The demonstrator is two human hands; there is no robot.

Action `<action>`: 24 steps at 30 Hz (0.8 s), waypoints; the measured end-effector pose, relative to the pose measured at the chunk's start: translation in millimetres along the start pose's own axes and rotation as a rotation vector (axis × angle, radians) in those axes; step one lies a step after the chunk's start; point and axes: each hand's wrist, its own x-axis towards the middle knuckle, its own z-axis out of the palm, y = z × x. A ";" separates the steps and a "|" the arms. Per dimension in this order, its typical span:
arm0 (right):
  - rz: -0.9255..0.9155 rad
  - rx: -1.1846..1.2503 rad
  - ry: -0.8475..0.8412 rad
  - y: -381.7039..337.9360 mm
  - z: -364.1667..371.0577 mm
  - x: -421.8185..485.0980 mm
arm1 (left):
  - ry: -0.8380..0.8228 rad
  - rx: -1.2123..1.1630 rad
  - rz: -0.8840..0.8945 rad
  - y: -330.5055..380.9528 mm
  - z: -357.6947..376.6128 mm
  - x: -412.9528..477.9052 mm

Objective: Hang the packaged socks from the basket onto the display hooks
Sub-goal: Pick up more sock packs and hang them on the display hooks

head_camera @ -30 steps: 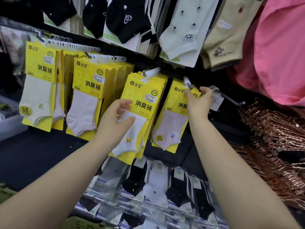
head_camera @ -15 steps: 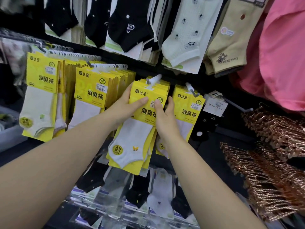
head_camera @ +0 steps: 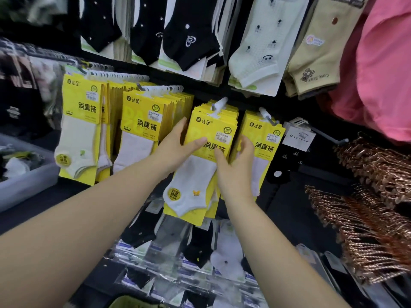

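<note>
Head view: the green basket (head_camera: 131, 302) rim sits at the bottom edge. Farther out, the left hand (head_camera: 175, 150) and right hand (head_camera: 236, 172) grip the front yellow sock pack (head_camera: 209, 130) by its side edges, thumbs across its face. The pack hangs with its stack on the display hook (head_camera: 219, 105).

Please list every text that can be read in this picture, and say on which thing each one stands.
"达足": top of the yellow sock packs.
"消臭袜": below it, on the same packs.
"SGS": round seal on them.
"无骨缝合": round sticker on the white sock.
"Cute Bear": beige sock, upside down.
Too blurred to read: the white hang tag.
Too small to read: the white price stickers.
</note>
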 end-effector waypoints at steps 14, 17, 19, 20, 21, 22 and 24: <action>0.307 -0.075 -0.409 -32.7 117.5 1.6 | 0.177 0.124 -0.161 -29.6 -119.8 -19.3; 0.282 -0.088 -0.402 -30.9 131.6 10.2 | 0.152 0.164 -0.171 -28.8 -114.7 -6.3; 0.239 -0.084 -0.404 -29.5 139.7 14.2 | 0.157 0.183 -0.137 -30.1 -107.0 -0.4; 0.238 -0.087 -0.392 -29.2 143.2 16.9 | 0.171 0.186 -0.127 -31.9 -103.3 2.6; 0.247 -0.098 -0.377 -29.0 146.1 20.0 | 0.185 0.189 -0.122 -33.6 -100.6 5.6; 0.260 -0.112 -0.360 -29.3 148.3 23.3 | 0.191 0.189 -0.130 -34.1 -99.5 8.2; 0.284 -0.145 -0.335 -31.2 151.5 29.2 | 0.177 0.186 -0.154 -32.6 -100.8 12.0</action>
